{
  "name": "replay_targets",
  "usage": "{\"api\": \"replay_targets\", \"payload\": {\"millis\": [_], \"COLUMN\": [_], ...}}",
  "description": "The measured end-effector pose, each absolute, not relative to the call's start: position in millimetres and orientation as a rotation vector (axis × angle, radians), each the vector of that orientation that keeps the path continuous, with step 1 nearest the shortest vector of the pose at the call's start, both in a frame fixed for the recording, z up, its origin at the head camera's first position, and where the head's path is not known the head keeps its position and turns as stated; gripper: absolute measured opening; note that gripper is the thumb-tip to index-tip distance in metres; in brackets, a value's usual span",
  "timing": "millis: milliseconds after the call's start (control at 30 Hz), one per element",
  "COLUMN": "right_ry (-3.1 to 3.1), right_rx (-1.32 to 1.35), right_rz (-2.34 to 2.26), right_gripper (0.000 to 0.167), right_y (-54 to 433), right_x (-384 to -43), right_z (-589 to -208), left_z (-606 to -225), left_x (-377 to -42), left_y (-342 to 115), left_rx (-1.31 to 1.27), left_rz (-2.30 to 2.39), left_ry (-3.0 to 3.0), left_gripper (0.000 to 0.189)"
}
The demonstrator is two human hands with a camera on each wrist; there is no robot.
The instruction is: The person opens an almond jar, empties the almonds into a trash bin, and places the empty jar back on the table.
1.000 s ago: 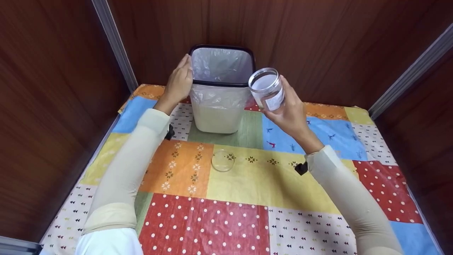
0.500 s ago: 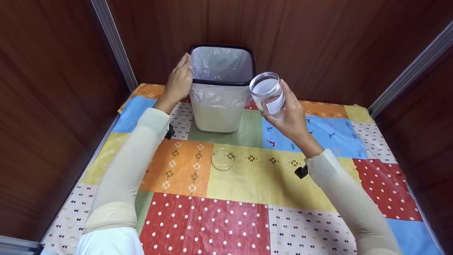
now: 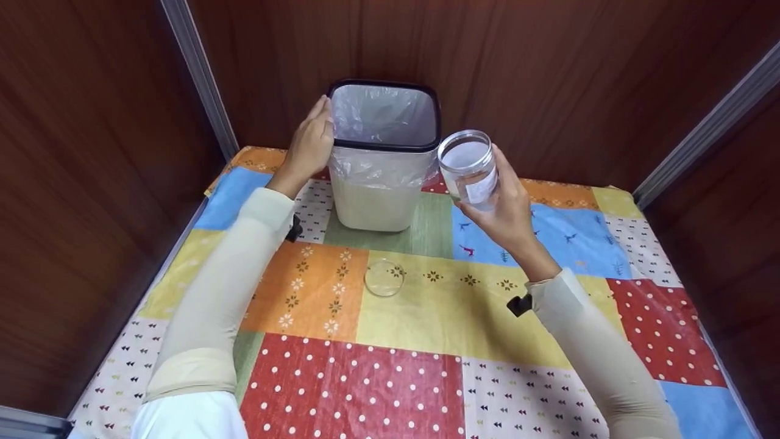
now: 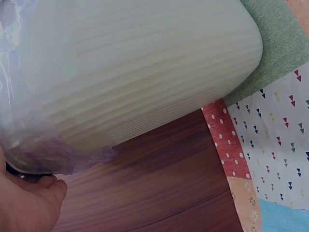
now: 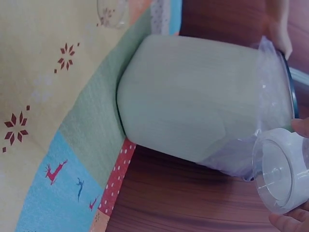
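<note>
My left hand (image 3: pixel 311 144) rests against the left side of the bin's dark rim (image 3: pixel 384 147), its fingers lying fairly straight along it. The bin (image 3: pixel 375 204) is cream-coloured and lined with a clear plastic bag (image 3: pixel 375 122). In my right hand (image 3: pixel 510 207) I hold a clear jar (image 3: pixel 472 174), fingers and thumb around its side. The jar has no lid on and bears a white label (image 3: pixel 481 188). Its mouth faces up, tilted slightly toward the bin. The right wrist view shows the jar's round base (image 5: pixel 277 174) beside the bin's bagged rim.
A thin, clear round disc (image 3: pixel 384 278) lies on the patchwork tablecloth (image 3: pixel 439 317) in front of the bin. Dark wooden panels (image 3: pixel 548 79) enclose the table at the back and both sides, with metal strips (image 3: pixel 201 79) at the corners.
My right hand has lowered the jar and shifted it slightly right, away from the bin's rim. My left hand has stayed at the bin's left side.
</note>
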State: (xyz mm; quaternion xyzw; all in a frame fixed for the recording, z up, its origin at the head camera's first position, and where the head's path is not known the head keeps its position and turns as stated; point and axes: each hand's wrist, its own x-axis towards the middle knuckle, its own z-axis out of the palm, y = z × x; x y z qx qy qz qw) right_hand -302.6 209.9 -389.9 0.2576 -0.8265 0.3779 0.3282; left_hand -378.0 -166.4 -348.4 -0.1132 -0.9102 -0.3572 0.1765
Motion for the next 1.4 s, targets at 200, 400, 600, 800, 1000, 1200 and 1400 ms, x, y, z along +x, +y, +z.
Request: {"api": "replay_targets", "payload": {"millis": [200,400,600,800,1000,1200,1400], "right_ry": [-2.184,-2.187,-2.192,-2.216,-2.247,-2.263,-2.285], "right_rx": [0.649,0.658,0.670,0.690,0.673,0.672,0.668], "right_rz": [0.999,1.032,1.017,1.005,0.997,1.009,1.040], "right_gripper": [0.105,0.105,0.107,0.108,0.108,0.109,0.106], "right_y": [211.2,211.7,211.8,212.1,212.7,213.6,213.3], "right_x": [-298.9,-297.0,-294.4,-291.6,-287.7,-285.7,-283.5], "right_z": [-392.8,-396.5,-401.3,-406.0,-409.3,-411.7,-415.0], "left_z": [-347.5,-349.0,-349.7,-349.9,-349.1,-347.2,-348.9], "left_x": [-378.8,-379.1,-378.3,-378.7,-379.3,-378.2,-378.1], "left_y": [-165.7,-166.4,-167.1,-166.1,-165.5,-165.4,-166.1], "left_rx": [-0.333,-0.323,-0.321,-0.314,-0.315,-0.330,-0.331], "left_rz": [-0.993,-0.979,-0.985,-0.992,-0.986,-0.997,-0.987], "left_ry": [-2.572,-2.576,-2.569,-2.571,-2.569,-2.556,-2.561], "left_gripper": [0.050,0.050,0.050,0.050,0.050,0.050,0.050]}}
